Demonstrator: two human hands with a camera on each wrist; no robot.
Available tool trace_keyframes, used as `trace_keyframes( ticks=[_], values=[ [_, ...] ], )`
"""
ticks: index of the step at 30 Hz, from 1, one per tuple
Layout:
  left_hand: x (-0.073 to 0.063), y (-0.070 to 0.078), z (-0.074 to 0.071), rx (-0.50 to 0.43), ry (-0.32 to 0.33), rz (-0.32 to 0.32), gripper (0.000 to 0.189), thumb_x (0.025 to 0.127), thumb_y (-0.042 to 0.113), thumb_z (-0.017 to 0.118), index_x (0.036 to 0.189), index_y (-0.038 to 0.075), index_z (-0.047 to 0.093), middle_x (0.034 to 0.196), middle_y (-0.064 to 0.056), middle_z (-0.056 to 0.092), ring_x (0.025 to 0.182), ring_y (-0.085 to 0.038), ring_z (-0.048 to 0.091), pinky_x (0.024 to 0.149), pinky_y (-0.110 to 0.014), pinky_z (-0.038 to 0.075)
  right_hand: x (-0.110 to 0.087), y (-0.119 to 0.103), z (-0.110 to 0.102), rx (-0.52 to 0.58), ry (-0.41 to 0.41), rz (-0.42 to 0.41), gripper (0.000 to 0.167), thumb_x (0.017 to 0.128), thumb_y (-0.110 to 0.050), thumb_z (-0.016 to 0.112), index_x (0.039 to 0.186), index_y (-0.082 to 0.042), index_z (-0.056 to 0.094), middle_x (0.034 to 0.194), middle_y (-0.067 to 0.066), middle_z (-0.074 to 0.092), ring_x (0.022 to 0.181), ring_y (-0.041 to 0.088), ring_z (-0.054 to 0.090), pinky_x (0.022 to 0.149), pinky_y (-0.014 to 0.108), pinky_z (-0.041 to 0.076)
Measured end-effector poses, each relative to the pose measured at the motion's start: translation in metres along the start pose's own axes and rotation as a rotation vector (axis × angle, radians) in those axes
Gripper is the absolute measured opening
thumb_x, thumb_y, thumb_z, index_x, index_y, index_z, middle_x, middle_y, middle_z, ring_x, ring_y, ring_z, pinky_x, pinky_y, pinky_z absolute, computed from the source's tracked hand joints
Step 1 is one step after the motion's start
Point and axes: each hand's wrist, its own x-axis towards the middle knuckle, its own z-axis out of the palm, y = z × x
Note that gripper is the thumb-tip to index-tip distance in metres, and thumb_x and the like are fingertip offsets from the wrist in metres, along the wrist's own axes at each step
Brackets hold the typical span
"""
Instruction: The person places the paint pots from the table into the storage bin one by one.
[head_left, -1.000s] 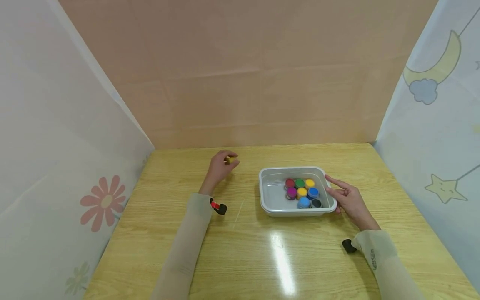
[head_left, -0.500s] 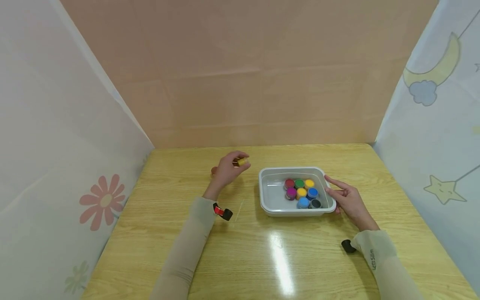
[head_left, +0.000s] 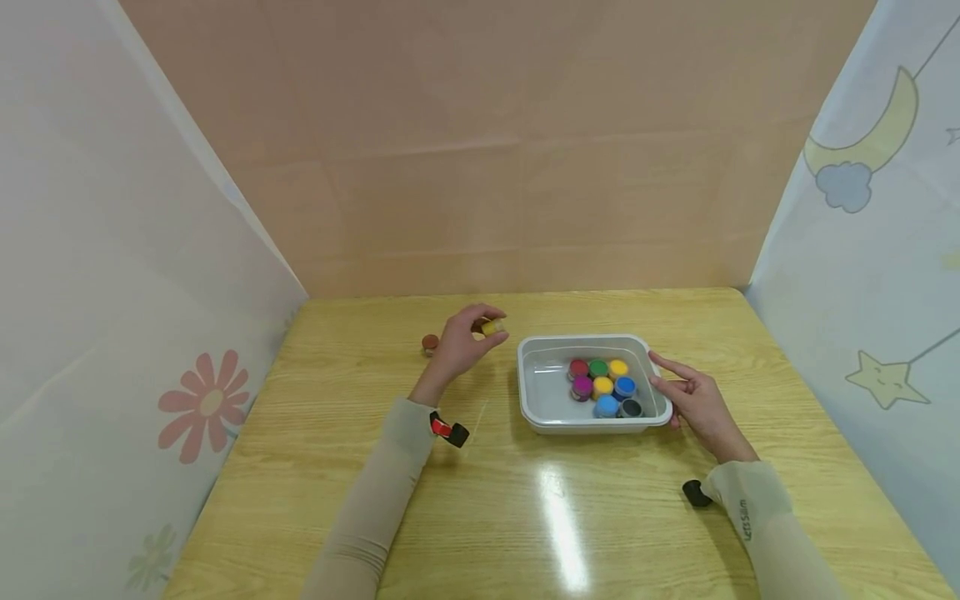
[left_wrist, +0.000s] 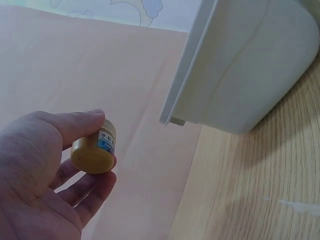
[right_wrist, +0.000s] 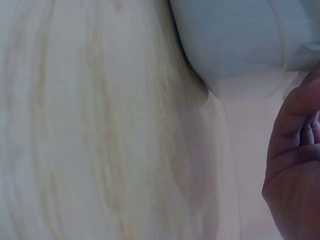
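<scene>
My left hand (head_left: 459,346) pinches a small paint jar (left_wrist: 94,154) between thumb and fingers, above the table left of a white plastic tray (head_left: 551,423). The jar is ochre yellow with a printed label, and it is tilted in the left wrist view. At the tray's right end, my right hand (head_left: 701,408) grips the rim. Several paint jars stand inside the tray, toward its right side, among them a purple jar (head_left: 582,387), a green jar (head_left: 597,367) and a black jar (head_left: 631,408). A brown-red capped jar (head_left: 430,344) stands on the table behind the left wrist.
The wooden table (head_left: 480,517) carries the tray right of its middle. A peach backdrop (head_left: 450,167) rises behind the far edge. Patterned white sheets flank the left and right sides.
My left hand has moved right toward the tray with the yellow paint jar, uncovering the brown-red jar behind it. The right hand and the tray have stayed in place.
</scene>
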Motion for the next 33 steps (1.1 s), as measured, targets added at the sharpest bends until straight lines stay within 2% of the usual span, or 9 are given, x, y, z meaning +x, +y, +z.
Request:
trace_keyframes(
  ticks=[7, 12, 19, 26, 33],
  values=[
    [-0.002, 0.006, 0.003, 0.043, -0.005, 0.015, 0.034, 0.095, 0.023, 0.077, 0.125, 0.010, 0.070, 0.125, -0.013, 0.069, 0.107, -0.031, 0.066, 0.094, -0.043, 0.055, 0.000, -0.001, 0.000, -0.006, 0.003, 0.006, 0.059, 0.106, -0.027, 0.061, 0.158, -0.011, 0.041, 0.071, -0.001, 0.074, 0.042, 0.008, 0.050, 0.042, 0.025, 0.048],
    [-0.003, 0.009, 0.006, 0.071, -0.004, 0.058, 0.030, 0.095, 0.024, 0.077, 0.123, 0.014, 0.071, 0.122, -0.005, 0.071, 0.106, -0.027, 0.066, 0.095, -0.039, 0.053, 0.001, -0.001, 0.001, -0.012, 0.006, 0.017, 0.059, 0.105, -0.028, 0.062, 0.159, -0.011, 0.041, 0.071, -0.002, 0.074, 0.043, 0.008, 0.050, 0.042, 0.025, 0.048],
    [-0.003, 0.013, 0.011, 0.067, -0.035, 0.092, 0.030, 0.095, 0.024, 0.078, 0.122, 0.011, 0.072, 0.120, -0.002, 0.072, 0.104, -0.017, 0.062, 0.099, -0.048, 0.052, 0.000, -0.001, 0.000, 0.003, 0.001, 0.016, 0.059, 0.106, -0.027, 0.062, 0.159, -0.012, 0.041, 0.075, -0.001, 0.076, 0.043, 0.009, 0.050, 0.042, 0.025, 0.048],
    [-0.003, 0.019, 0.018, 0.074, -0.066, 0.125, 0.032, 0.093, 0.024, 0.079, 0.122, 0.011, 0.072, 0.119, 0.000, 0.072, 0.101, -0.013, 0.063, 0.095, -0.038, 0.054, 0.000, -0.001, -0.001, -0.002, 0.001, 0.021, 0.059, 0.106, -0.027, 0.061, 0.159, -0.012, 0.040, 0.078, -0.002, 0.077, 0.044, 0.009, 0.050, 0.043, 0.025, 0.048],
    [-0.004, 0.022, 0.028, 0.036, -0.111, 0.157, 0.030, 0.093, 0.022, 0.079, 0.120, 0.011, 0.073, 0.116, -0.001, 0.072, 0.104, -0.016, 0.064, 0.099, -0.048, 0.055, 0.000, -0.002, 0.000, 0.018, -0.001, 0.010, 0.058, 0.106, -0.024, 0.061, 0.158, -0.011, 0.041, 0.075, 0.000, 0.076, 0.042, 0.009, 0.050, 0.042, 0.025, 0.048]
  ],
)
